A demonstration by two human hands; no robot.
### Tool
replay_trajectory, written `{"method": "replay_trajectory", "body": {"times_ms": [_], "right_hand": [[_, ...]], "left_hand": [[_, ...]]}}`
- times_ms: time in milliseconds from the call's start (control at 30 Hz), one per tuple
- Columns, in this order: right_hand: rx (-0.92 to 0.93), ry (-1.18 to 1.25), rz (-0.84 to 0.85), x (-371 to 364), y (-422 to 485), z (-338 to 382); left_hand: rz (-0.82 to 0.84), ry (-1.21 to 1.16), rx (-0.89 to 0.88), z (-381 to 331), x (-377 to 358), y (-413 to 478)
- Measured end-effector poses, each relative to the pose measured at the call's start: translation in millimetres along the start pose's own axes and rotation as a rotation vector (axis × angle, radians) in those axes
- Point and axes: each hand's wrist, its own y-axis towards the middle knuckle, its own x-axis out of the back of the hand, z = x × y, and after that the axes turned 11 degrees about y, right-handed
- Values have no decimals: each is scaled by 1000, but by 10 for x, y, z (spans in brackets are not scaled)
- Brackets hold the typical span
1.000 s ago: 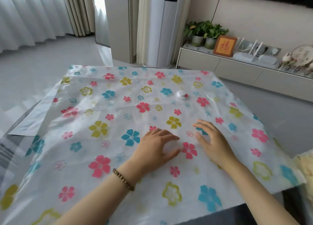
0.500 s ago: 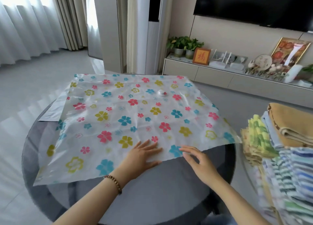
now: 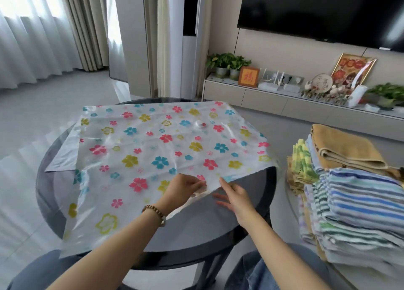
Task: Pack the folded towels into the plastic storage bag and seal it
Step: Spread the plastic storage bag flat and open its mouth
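Presently, the bag [image 3: 157,149], clear plastic printed with coloured flowers, lies flat across a round dark glass table [image 3: 244,204], covering the surface from about 12 o'clock round to 8 o'clock. A white valve [image 3: 199,123] sits on the bag toward 12 o'clock. At the near edge, roughly 5 o'clock on the table, the left hand [image 3: 185,189] pinches the top layer of the bag's edge between thumb and fingers, lifting it slightly. The right hand [image 3: 235,196] is just beside it: thumb on top of the edge, fingers spread narrowly beneath and resting near the glass; whether it grips cannot be told. A beaded bracelet [image 3: 155,213] circles the left wrist. Towels [image 3: 354,193], folded and stacked, stand at 3 o'clock, apart from the table, none in the bag.
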Motion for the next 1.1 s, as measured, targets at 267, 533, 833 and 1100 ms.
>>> {"method": "replay_trajectory", "body": {"times_ms": [267,533,833,1100], "right_hand": [[70,107,5,-106,-11,154],[307,72,-12,-23,48,774],[415,-172,-26,604,130,1414],[339,-556,21,1682,-159,2038]], "left_hand": [[-8,-172,-56,-369,-7,-40],[36,-110,-190,-945,352,278],[3,-298,-206,-1712,335,761],[53,-457,-119,-1953,-173,898]]}}
